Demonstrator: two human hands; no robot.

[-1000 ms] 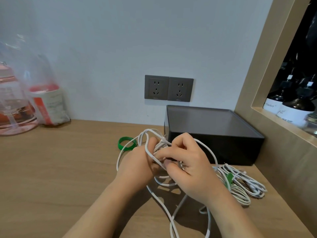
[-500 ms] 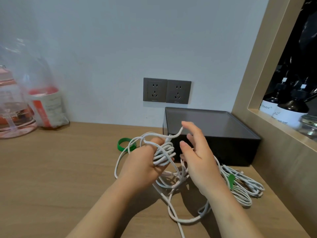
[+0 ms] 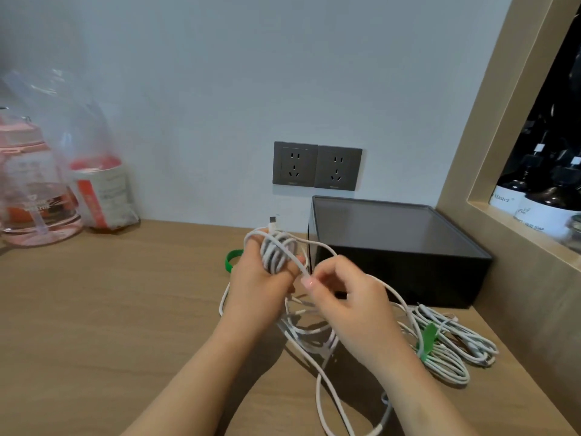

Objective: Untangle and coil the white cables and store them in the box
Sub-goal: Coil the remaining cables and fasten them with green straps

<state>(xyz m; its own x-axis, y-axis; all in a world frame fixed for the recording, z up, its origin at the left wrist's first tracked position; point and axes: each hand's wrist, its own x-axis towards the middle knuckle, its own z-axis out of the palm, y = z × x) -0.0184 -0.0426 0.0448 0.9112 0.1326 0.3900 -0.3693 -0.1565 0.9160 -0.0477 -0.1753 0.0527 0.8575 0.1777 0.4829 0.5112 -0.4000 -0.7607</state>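
Note:
A white cable (image 3: 278, 251) is wound in several loops around the fingers of my left hand (image 3: 257, 284), which grips the coil; its plug end sticks up above the loops. My right hand (image 3: 349, 306) pinches the loose strand of the same cable just right of the coil. The rest of this cable trails in slack loops (image 3: 317, 347) on the wooden desk below my hands. A second white cable bundle (image 3: 452, 350), tied with a green strap, lies on the desk to the right. The dark grey box (image 3: 405, 262) stands behind it against the wall.
A green strap ring (image 3: 231, 259) lies on the desk (image 3: 110, 309) behind my left hand. A pink water jug (image 3: 28, 190) and a plastic bag with a red package (image 3: 100, 190) stand at the back left. Wall sockets (image 3: 317, 166) sit above the box; a shelf niche with bottles (image 3: 540, 196) is on the right.
My right hand has come back from an open reach over the coil and now pinches the loose strand. The coil on my left fingers has gained a turn and rose slightly.

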